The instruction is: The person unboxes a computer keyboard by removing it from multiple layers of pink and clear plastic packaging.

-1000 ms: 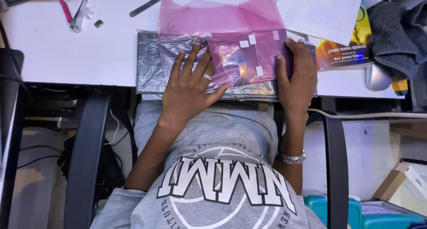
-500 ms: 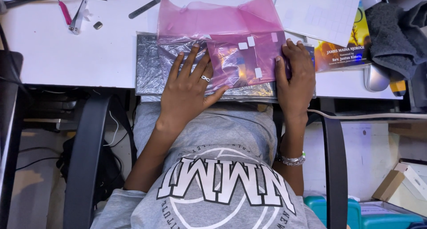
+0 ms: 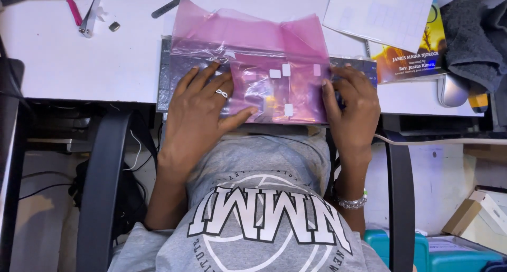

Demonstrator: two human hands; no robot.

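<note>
A translucent pink plastic bag (image 3: 248,34) lies over a flat dark slab (image 3: 169,82) at the near edge of the white table (image 3: 79,61). Small white stickers show on the bag's folded part (image 3: 280,92). My left hand (image 3: 203,111), with a ring on one finger, presses flat on the bag's left side, fingers spread. At the bag's right edge, my right hand (image 3: 351,105) rests on the slab with its fingertips curled at the fold. A bracelet circles the right wrist.
A pink-handled tool (image 3: 73,10), metal tweezers (image 3: 91,16) and a small dark bit (image 3: 114,26) lie at the table's far left. A white paper sheet (image 3: 380,13) covers a book (image 3: 406,61); grey cloth (image 3: 470,34) sits right. Chair arms (image 3: 100,198) flank my lap.
Both hands stay pressed on the pink bag in the same spots. The left fingers have shifted slightly; nothing else has visibly moved.
</note>
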